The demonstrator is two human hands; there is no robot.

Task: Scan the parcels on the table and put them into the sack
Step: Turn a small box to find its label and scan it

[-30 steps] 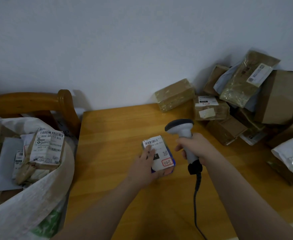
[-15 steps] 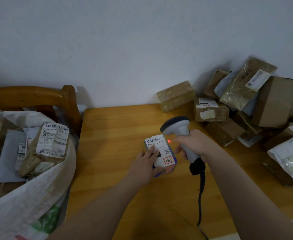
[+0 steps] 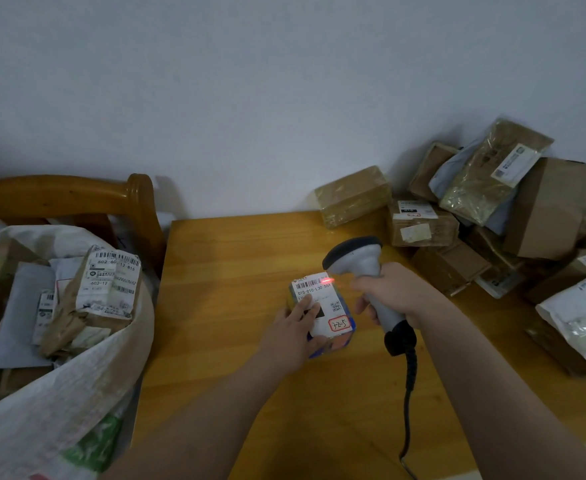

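A white woven sack (image 3: 59, 393) stands off the tabletop's left edge, packed with labelled parcels (image 3: 111, 282). Near the middle of the tabletop (image 3: 232, 254), the left hand (image 3: 291, 337) rests on a small parcel (image 3: 333, 308), its fingers (image 3: 310, 311) straight and slightly spread on the white label. The parcel lies flat, its long axis running from the far edge toward the near-right, barcode end farthest away. The right hand (image 3: 392, 292) has its fingers curled round the scanner (image 3: 360, 261). The scanner's head points left, and a red glow (image 3: 328, 280) shows on the barcode. More parcels are piled in the far right corner (image 3: 475, 220).
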